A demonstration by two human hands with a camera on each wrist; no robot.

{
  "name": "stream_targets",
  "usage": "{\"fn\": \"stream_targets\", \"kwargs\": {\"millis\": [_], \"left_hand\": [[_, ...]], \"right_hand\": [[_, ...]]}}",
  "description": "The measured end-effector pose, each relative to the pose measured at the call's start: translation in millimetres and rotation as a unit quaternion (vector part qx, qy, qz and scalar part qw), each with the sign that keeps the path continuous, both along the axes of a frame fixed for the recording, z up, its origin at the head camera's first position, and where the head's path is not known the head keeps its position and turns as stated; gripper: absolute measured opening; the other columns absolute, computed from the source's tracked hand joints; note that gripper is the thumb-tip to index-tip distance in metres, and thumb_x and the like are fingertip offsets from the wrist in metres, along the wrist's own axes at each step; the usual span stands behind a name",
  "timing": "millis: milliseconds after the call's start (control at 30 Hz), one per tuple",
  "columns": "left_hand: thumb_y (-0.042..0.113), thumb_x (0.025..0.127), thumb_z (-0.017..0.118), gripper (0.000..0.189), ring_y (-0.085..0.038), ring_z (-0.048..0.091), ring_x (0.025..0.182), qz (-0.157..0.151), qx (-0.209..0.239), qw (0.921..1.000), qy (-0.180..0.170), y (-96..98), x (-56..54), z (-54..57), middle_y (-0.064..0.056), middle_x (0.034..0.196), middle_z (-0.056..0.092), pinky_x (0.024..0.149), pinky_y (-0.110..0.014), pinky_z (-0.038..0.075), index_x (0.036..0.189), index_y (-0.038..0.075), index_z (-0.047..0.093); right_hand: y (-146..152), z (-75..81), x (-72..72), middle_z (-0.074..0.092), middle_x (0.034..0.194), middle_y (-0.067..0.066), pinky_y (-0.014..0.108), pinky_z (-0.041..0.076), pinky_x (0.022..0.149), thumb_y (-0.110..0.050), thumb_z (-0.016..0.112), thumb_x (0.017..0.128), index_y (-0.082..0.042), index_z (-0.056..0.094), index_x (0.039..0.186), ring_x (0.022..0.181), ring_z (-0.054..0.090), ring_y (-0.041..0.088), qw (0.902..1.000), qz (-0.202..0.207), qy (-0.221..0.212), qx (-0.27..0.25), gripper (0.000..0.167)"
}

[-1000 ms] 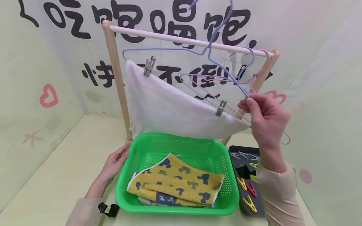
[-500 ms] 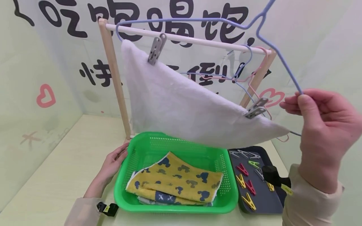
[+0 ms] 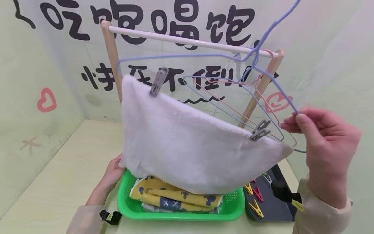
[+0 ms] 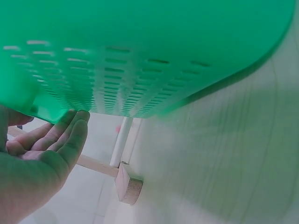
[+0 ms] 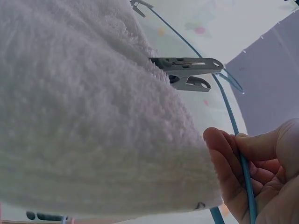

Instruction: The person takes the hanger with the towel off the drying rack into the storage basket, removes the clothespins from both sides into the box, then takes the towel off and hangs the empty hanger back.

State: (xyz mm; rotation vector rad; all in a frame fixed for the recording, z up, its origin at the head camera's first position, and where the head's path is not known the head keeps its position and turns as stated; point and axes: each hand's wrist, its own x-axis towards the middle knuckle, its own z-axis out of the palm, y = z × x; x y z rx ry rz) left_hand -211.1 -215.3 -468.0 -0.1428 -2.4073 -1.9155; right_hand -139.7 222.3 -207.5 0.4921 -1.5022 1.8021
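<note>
My right hand [image 3: 327,136] pinches one sloping arm of a blue wire hanger [image 3: 190,55] between thumb and fingers. From the hanger drapes a white towel [image 3: 187,146], fastened by two grey clothespins, the left clothespin [image 3: 159,83] and the right clothespin [image 5: 187,72]. The towel slants down to the right and hides the back of a green plastic basket [image 3: 181,216]. Folded in the basket is a yellow patterned towel [image 3: 155,195]. At the basket's left side rests my left hand [image 3: 112,170]; the left wrist view has its fingers [image 4: 70,135] extended against the rim.
A wooden rack with a white bar [image 3: 181,40] stands behind, bearing another blue hanger [image 3: 216,104] and a pink hanger [image 3: 267,102] at its right end. Right of the basket, a dark tray [image 3: 277,209] holds several coloured clothespins, including a yellow clothespin [image 3: 256,208].
My right hand has moved right with the hanger, which rose and then dropped lower. The white towel now covers more of the basket. My left hand has stayed at the basket.
</note>
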Motion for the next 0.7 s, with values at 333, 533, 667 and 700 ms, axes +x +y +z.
{"fn": "stream_targets", "kwargs": {"millis": [333,533,667,700], "left_hand": [[-0.007,0.085,0.056,0.026,-0.006,0.050,0.069,0.008,0.051,0.9986,-0.014,2.1,2.8,0.0,0.010,0.071,0.054,0.057,-0.021,0.046,0.079,0.018,0.060],[-0.003,0.086,0.057,0.014,-0.007,0.049,0.069,0.020,0.040,0.9985,-0.031,1.9,2.4,1.8,0.011,0.070,0.052,0.059,-0.022,0.046,0.077,0.007,0.055],[0.000,0.092,0.050,0.012,-0.001,0.050,0.073,0.016,0.027,0.9989,-0.036,1.9,1.6,2.2,-0.002,0.082,0.059,0.062,-0.019,0.047,0.098,-0.005,0.059],[0.002,0.094,0.048,0.020,0.003,0.051,0.076,0.012,0.025,0.9989,-0.038,2.1,1.0,2.5,-0.011,0.091,0.062,0.065,-0.016,0.048,0.109,-0.009,0.056]], "right_hand": [[-3.6,-51.0,-10.7,0.068,0.074,0.013,0.026,0.056,0.062,0.024,0.050,0.083,0.019,0.063,0.093,0.062,0.068,0.018,0.9876,0.093,-0.045,0.119,0.016],[-4.7,-80.1,-18.4,0.067,0.072,0.005,0.022,0.056,0.061,0.014,0.054,0.088,-0.003,0.070,0.091,0.060,0.065,0.012,0.9662,0.089,-0.162,0.180,0.024],[-6.1,-97.3,-28.3,0.066,0.070,0.000,0.021,0.056,0.060,0.007,0.055,0.091,0.001,0.068,0.093,0.059,0.064,0.011,0.9406,0.095,-0.227,0.233,0.015],[-6.8,-101.5,-31.2,0.065,0.070,-0.001,0.021,0.056,0.060,0.005,0.055,0.091,0.004,0.067,0.094,0.059,0.064,0.011,0.9333,0.096,-0.244,0.246,0.012]]}}
